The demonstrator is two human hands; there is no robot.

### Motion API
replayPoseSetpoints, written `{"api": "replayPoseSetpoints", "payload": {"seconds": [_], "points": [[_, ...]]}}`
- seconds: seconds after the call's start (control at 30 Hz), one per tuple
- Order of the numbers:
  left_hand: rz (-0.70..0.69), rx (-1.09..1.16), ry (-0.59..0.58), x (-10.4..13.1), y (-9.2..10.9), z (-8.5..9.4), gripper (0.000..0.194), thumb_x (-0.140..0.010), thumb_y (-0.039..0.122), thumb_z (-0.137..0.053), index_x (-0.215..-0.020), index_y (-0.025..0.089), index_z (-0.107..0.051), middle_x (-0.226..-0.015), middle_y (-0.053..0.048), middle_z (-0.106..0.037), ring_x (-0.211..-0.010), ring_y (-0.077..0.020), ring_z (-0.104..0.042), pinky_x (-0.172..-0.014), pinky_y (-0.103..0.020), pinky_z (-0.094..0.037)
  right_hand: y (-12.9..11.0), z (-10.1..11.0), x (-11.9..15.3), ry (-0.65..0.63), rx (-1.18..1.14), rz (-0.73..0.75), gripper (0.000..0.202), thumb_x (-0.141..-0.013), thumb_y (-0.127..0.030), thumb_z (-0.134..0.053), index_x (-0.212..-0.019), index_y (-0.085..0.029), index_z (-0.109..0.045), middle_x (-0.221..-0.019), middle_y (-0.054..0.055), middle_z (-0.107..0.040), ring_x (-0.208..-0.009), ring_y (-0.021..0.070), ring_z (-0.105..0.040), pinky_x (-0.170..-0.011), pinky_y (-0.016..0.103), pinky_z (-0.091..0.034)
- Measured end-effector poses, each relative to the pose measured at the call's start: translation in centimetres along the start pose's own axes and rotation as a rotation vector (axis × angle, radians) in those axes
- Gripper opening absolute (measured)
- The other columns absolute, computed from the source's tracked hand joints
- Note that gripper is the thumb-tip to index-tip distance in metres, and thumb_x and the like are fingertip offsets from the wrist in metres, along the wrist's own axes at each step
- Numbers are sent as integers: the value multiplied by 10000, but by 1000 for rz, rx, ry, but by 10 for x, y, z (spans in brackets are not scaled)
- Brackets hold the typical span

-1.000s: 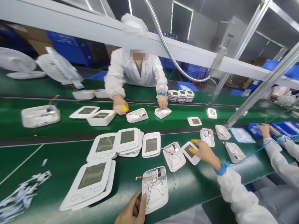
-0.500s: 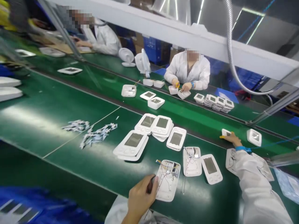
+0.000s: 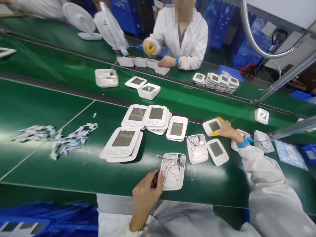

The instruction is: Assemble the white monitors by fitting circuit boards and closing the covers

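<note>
My left hand [image 3: 147, 191] grips the left edge of an open white housing [image 3: 174, 177] with loose wires and a small board in it. Something dark, not clear to me, shows between its thumb and fingers. My right hand [image 3: 227, 129], with yellow finger covers and a blue wrist strap, is closed on a white front cover with a grey screen [image 3: 214, 125], near the belt's edge. Between the hands are a second wired housing [image 3: 197, 149] and another front cover [image 3: 217, 151]. A further front cover [image 3: 177, 128] lies beside stacked covers [image 3: 156, 115].
A green conveyor belt [image 3: 182, 95] crosses behind, carrying several white units. Strips of small white-blue parts [image 3: 76, 138] lie at left. Across the belt, a person in white [image 3: 181, 39] handles white housings near stacked covers [image 3: 217, 80]. A metal post [image 3: 274, 84] and plastic bag [image 3: 291, 154] are at right.
My right hand has brought the front cover from the belt leftward towards the bench. My left hand stays at the wired housing. The view has shifted right and down.
</note>
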State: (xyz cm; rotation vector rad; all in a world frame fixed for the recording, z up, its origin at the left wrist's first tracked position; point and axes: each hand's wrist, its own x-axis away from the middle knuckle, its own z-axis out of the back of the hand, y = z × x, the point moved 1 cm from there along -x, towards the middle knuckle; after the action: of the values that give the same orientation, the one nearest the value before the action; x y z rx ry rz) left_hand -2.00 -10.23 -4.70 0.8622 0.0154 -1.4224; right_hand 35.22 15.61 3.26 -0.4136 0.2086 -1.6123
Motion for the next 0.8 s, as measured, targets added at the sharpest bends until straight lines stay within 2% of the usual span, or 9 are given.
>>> {"api": "replayPoseSetpoints", "payload": {"seconds": [0.07,0.17,0.27,0.37,0.5,0.6,0.7,0.73,0.8], "points": [[-11,12,-17,0,-2,2,296,-1028,352,-583,-901,146,-753,-562,24,-610,-490,-127,-583,-536,-242,-397,-7,-14,34,-42,-50,92,1036,-638,-540,-956,-1524,-264,-494,-1475,134,-521,-1415,359,-461,-1197,485,-379],[-18,62,-68,1,-5,6,354,-1039,399,-549,-881,158,-753,-556,17,-615,-480,-131,-582,-540,-239,-410,-9,-31,96,-42,-127,145,936,-785,-488,-847,-1585,-292,-401,-1536,106,-481,-1445,302,-448,-1222,462,-365],[27,76,-154,1,-11,7,367,-1029,435,-535,-892,172,-751,-570,11,-632,-488,-142,-598,-536,-238,-412,-7,-51,147,10,-159,67,969,-657,-325,-909,-1524,-216,-489,-1562,181,-448,-1450,409,-417,-1207,593,-340],[106,72,-319,-8,-17,5,336,-988,461,-529,-871,210,-719,-565,24,-627,-484,-153,-612,-504,-231,-385,-9,-66,169,92,-199,-14,929,-613,-207,-864,-1482,-203,-537,-1515,185,-500,-1390,427,-463,-1174,627,-358],[146,210,-547,-30,-18,8,379,-937,534,-508,-737,232,-620,-505,49,-568,-419,-144,-563,-460,-227,-372,-10,-55,179,185,-313,-92,889,-617,-254,-839,-1455,-187,-552,-1363,150,-627,-1253,364,-587,-1112,560,-460],[201,324,-532,-35,-13,28,428,-936,600,-553,-741,228,-632,-534,47,-582,-435,-136,-549,-487,-230,-438,-17,-28,206,191,-443,-96,815,-718,-389,-792,-1457,-173,-523,-1396,168,-632,-1240,349,-633,-1073,530,-512],[276,422,-341,-25,0,62,300,-974,509,-619,-977,213,-668,-717,12,-679,-590,-153,-652,-603,-232,-549,-35,-1,243,45,-627,21,764,-817,-477,-723,-1499,-231,-482,-1497,138,-588,-1324,315,-614,-1085,459,-527],[249,473,-311,-22,8,73,300,-980,466,-635,-1129,207,-649,-836,-21,-720,-688,-171,-704,-652,-242,-589,-44,4,252,-85,-743,87,766,-819,-472,-751,-1505,-250,-491,-1531,130,-562,-1360,320,-591,-1117,463,-504],[80,505,-329,-20,23,93,518,-954,423,-685,-1403,204,-548,-1177,-127,-731,-991,-244,-751,-792,-308,-645,-69,5,262,-406,-818,208,796,-760,-456,-855,-1476,-271,-561,-1509,107,-586,-1371,334,-580,-1167,472,-456]]}}
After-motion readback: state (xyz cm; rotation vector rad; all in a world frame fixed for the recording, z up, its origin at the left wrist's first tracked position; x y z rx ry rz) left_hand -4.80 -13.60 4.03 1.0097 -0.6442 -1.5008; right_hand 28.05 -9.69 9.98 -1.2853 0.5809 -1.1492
